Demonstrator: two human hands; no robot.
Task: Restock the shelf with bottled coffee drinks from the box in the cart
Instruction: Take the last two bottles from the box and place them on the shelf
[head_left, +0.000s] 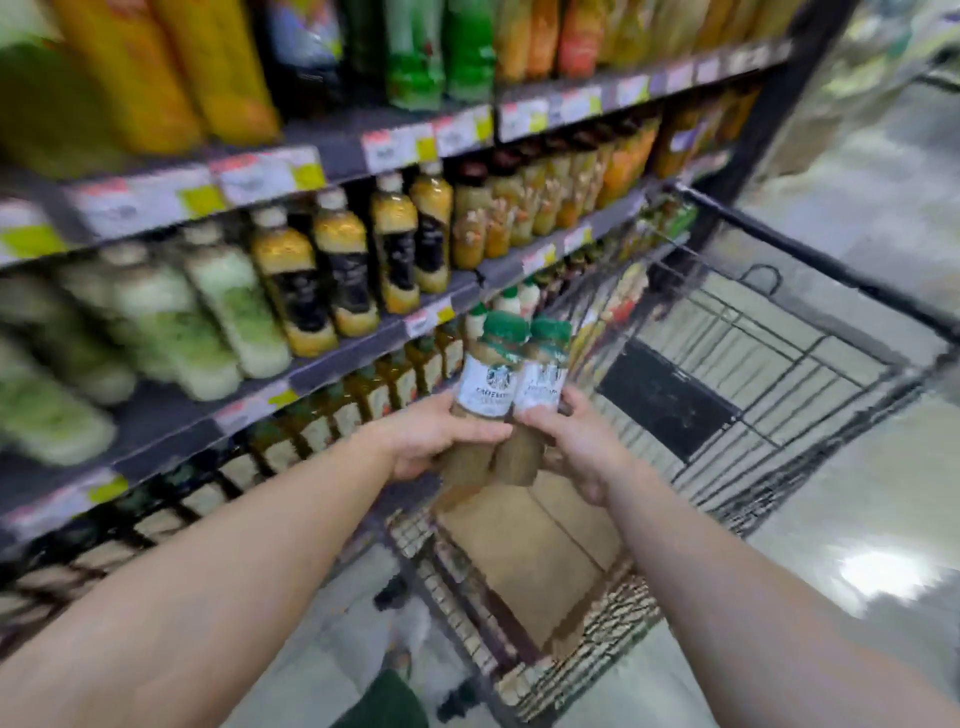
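Left hand (434, 441): clenched around the lower half of a tan bottled coffee drink with a green cap and white label (485, 387), thumb across its front.
Right hand (582, 447): grasping a second tan coffee bottle with a green cap (537, 395), fingers wrapped round its right side.
Bottles: both upright, touching side by side, held in the air between the shelf and the cart, above the box.
Box: a brown cardboard box (540, 545) lay in the near end of the black wire shopping cart (810, 249).
Shelf: dark metal shelving (363, 353) stood to the left, just beside the cart, with rows of blurred yellow, green and orange bottles; similar green-capped bottles (514, 301) stood on a lower tier behind the held pair.
Floor: pale, glossy tiles (857, 545) ran right of the cart.
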